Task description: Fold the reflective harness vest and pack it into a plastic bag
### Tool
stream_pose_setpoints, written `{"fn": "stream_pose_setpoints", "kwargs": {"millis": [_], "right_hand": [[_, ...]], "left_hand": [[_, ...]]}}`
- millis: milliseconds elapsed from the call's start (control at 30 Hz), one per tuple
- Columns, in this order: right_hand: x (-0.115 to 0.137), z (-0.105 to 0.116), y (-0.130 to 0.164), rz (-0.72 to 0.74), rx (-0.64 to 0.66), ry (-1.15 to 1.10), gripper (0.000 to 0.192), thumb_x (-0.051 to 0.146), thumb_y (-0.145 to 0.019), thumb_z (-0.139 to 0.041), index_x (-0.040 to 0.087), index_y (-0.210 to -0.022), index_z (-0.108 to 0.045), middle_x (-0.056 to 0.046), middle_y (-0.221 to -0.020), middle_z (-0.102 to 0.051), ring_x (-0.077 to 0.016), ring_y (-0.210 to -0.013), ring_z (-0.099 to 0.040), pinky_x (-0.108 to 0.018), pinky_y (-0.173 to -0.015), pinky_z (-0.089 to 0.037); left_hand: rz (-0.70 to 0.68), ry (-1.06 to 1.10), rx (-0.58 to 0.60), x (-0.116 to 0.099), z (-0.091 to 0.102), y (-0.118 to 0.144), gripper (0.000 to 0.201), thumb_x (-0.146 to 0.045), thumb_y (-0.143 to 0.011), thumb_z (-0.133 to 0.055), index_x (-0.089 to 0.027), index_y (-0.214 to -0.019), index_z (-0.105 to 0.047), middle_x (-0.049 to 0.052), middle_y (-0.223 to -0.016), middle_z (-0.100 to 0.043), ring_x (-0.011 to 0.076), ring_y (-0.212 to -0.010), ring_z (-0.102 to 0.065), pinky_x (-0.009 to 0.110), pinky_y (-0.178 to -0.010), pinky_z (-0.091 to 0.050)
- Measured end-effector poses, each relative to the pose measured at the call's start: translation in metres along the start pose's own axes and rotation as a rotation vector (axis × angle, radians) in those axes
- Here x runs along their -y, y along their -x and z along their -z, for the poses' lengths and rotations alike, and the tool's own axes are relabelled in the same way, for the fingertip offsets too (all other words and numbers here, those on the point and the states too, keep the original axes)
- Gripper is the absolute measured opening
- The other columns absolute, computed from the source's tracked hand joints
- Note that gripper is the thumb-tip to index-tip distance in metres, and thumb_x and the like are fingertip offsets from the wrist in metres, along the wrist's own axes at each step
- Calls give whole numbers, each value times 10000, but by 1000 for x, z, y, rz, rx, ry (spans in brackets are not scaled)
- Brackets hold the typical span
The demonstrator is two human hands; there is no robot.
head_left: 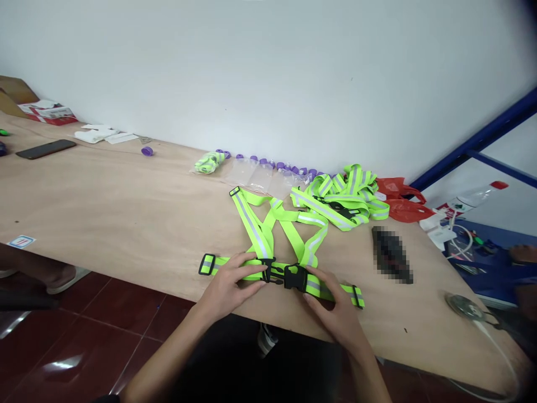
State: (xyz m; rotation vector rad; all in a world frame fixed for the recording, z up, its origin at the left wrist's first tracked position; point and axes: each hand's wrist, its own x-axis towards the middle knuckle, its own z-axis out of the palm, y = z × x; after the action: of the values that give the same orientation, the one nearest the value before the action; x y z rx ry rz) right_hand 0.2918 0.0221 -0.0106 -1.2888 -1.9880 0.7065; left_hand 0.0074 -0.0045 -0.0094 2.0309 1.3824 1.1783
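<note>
A reflective safety vest (255, 226) of yellow-green straps with silver stripes lies spread on the table in front of me. Its black side-release buckle is at the waist strap. My left hand (229, 288) pinches the pronged half (267, 271), thumb below and fingers above. Gripped at the strap's edge by my right hand (335, 308) is the socket half (295, 277). Prongs show in the space between the two halves, which lie in line; I cannot tell if the tips touch the socket. Black strap adjusters (207, 264) sit at the strap ends.
More reflective straps (348, 196) are heaped behind on the right, beside a red plastic bag (405, 201). Clear bags (251, 174), a bagged strap bundle (210, 162) and purple caps (289, 167) line the wall. A blurred dark object (392, 254) lies right; a phone (46, 149) far left.
</note>
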Motion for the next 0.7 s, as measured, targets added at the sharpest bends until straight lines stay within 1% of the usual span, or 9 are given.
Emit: {"fn": "stream_pose_setpoints", "kwargs": {"millis": [200, 400, 533, 700], "right_hand": [[-2, 0, 2, 15, 1, 8, 385, 363, -905, -642, 301, -1284, -636, -74, -1310, -664, -275, -1229, -630, -437, -1047, -524], [-4, 0, 5, 30, -59, 30, 439, 351, -906, -641, 308, -1340, -591, -59, -1320, -671, -272, -1227, -642, -403, -1017, -550], [-10, 0, 7, 26, -43, 55, 486, 345, -907, -645, 303, -1383, -559, -59, -1345, -663, -277, -1231, -642, -386, -1006, -557], [-9, -2, 7, 8, -63, 62, 459, 365, -926, -622, 294, -1375, -561, -61, -1345, -661, -275, -1241, -636, -386, -1006, -556]], "left_hand": [[-16, 15, 40, -1, 1, -1, 264, -283, -911, -697, -258, -1168, -749, 104, -1287, -671, 241, -1173, -660, 381, -986, -558], [-33, -26, 28, 0, 0, 0, 265, -291, -921, -687, -270, -1179, -745, 110, -1307, -661, 246, -1179, -655, 388, -965, -569], [-38, -34, 11, 1, 0, 0, 258, -291, -926, -681, -260, -1171, -754, 121, -1300, -668, 247, -1173, -662, 383, -962, -571], [-36, -21, 39, 1, 0, -1, 267, -305, -928, -680, -268, -1182, -751, 123, -1309, -669, 250, -1174, -670, 383, -961, -574]]}}
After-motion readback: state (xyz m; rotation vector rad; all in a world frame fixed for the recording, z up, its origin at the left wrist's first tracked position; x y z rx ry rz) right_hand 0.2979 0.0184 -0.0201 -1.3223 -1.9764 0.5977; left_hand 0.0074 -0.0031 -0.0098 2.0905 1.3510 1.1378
